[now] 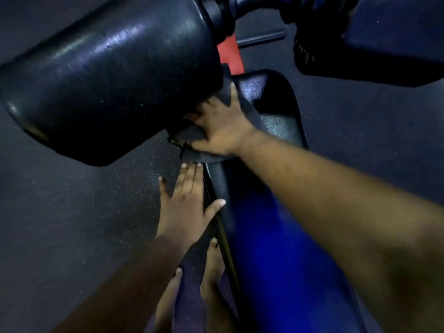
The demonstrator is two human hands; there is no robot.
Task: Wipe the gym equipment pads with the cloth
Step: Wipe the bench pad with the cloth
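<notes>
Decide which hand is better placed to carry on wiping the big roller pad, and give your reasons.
Right. The right hand already presses the cloth against the roller pad; the left hand lies flat on the bench edge, without cloth.

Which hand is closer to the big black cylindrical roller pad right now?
Right. The right hand presses the dark cloth against the lower end of the big black cylindrical roller pad; the left hand rests flat below it on the bench seat's edge, apart from the roller.
</notes>
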